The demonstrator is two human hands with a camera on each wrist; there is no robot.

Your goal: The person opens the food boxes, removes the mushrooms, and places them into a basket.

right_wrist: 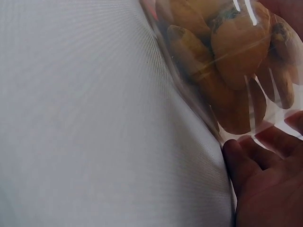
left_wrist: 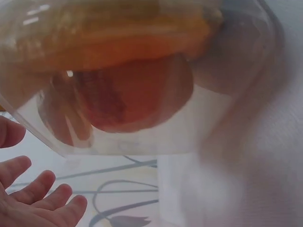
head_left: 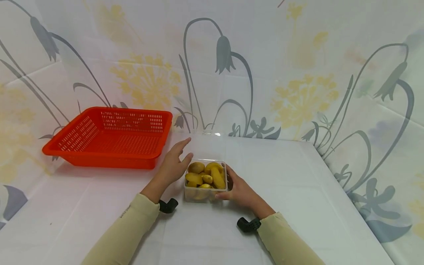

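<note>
A clear plastic box (head_left: pixel 200 196) stands on the white cloth, filled with yellow and brownish pieces (head_left: pixel 217 177), some round and some long; their exact kind is hard to tell. Its clear lid (head_left: pixel 212 134) appears raised at the back edge. My right hand (head_left: pixel 243 191) grips the box's right side, thumb at the near corner and fingers along the side. In the right wrist view, the fingertips (right_wrist: pixel 232 147) touch the clear wall. To the left of the box, my left hand (head_left: pixel 173 164) is held with fingers extended and nothing in it; the left wrist view shows its fingers apart.
A red perforated plastic basket (head_left: pixel 116 161) sits at the back left, beyond my left hand. White cloth (head_left: pixel 198 235) covers the table, and a flower-printed sheet (head_left: pixel 205 84) rises behind and at both sides. Black wrist pieces (head_left: pixel 169 206) protrude by each sleeve.
</note>
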